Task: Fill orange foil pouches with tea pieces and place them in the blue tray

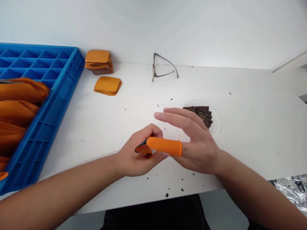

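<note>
At the counter's (251, 134) left end, we see a blue crate (67, 80) of orange pouches (14, 110). Two orange stacks (107, 84) sit beside it, toward the back edge. Near the front edge, our left hand (130, 155) curls around a dark-edged orange piece (144, 149). Glasses (153, 72) lie by the back edge. Our right hand (200, 147), fingers outstretched, wears an orange finger sleeve (165, 146); whether it grips the piece, we cannot tell. A clear dish (216, 121) holds brown strips (204, 111).

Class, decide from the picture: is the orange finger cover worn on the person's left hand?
No, the orange finger cover sits on the thumb of the right hand.
</note>
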### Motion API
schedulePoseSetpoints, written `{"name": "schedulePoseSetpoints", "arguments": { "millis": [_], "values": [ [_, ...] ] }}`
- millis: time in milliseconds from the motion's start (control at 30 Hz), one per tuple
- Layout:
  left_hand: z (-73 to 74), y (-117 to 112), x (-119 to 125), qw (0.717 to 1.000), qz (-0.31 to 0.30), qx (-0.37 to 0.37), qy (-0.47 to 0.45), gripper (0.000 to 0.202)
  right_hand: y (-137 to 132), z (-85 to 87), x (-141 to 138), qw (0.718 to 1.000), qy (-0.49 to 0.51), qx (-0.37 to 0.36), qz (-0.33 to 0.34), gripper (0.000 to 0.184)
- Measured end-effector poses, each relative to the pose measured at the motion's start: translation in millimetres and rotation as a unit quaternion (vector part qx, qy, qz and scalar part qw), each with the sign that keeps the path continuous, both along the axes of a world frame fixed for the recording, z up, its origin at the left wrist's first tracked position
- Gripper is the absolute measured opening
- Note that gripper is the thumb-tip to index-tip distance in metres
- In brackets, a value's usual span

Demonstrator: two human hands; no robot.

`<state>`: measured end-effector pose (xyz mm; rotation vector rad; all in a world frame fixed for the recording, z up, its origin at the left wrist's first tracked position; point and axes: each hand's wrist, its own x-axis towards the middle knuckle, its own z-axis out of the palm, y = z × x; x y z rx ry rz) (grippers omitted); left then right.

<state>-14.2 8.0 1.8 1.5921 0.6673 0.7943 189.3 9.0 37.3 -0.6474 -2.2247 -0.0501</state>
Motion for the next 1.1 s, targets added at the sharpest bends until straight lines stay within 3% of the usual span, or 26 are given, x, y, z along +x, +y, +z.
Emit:
{"name": "schedulePoseSetpoints", "arguments": {
  "millis": [133,267,533,733,933,1100],
  "values": [
    [2.5,1.5,-0.6,0.996,0.024,0.064,0.059,0.019,-3.4,-3.7,-2.3,0.998,-0.059,0.007,-0.005,0.049],
    [3.6,0.9,0.7,0.995,0.011,0.065,0.080,0.023,-3.2,-5.9,-2.2,0.996,-0.083,0.010,-0.008,0.051],
    [-0.2,4.2,0.0,0.996,-0.013,0.076,-0.036,0.020,3.9,-5.1,-0.2,0.998,-0.034,0.048,0.000,0.036],
    [-3.5,4.4,-0.1,0.991,-0.053,0.038,-0.118,0.027,6.2,-2.7,-1.3,0.999,0.022,0.048,0.000,0.043],
    [-3.3,4.3,-1.4,0.996,0.003,0.057,-0.066,0.027,5.8,-4.2,-3.5,0.998,0.047,0.026,0.013,0.027],
    [0.4,1.7,-0.8,0.997,0.037,0.068,-0.004,0.032,-0.2,-1.0,-1.2,0.998,-0.037,-0.032,-0.025,0.024]
  ]
}}
